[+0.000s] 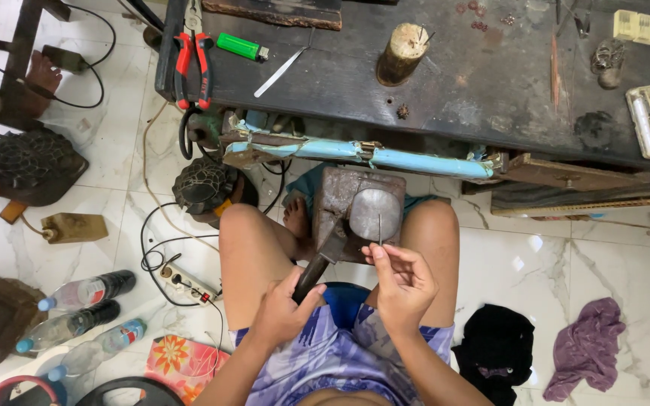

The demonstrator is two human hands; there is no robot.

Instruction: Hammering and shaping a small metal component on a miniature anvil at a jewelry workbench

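My left hand (283,307) grips the dark handle of a hammer (325,252), whose head rests low on the rusty metal anvil block (340,192) between my knees. My right hand (402,282) pinches a thin metal rod (380,228) upright, its upper end against the anvil's shiny round face (375,210). I sit on the floor with bare knees on either side of the block.
A dark workbench (475,83) spans the top with red-handled pliers (193,64), a green lighter (241,47), a wooden stump (402,53) and small boxes. Plastic bottles (77,319), a power strip (187,284), a black cloth (496,347) and a purple rag (587,346) lie on the marble floor.
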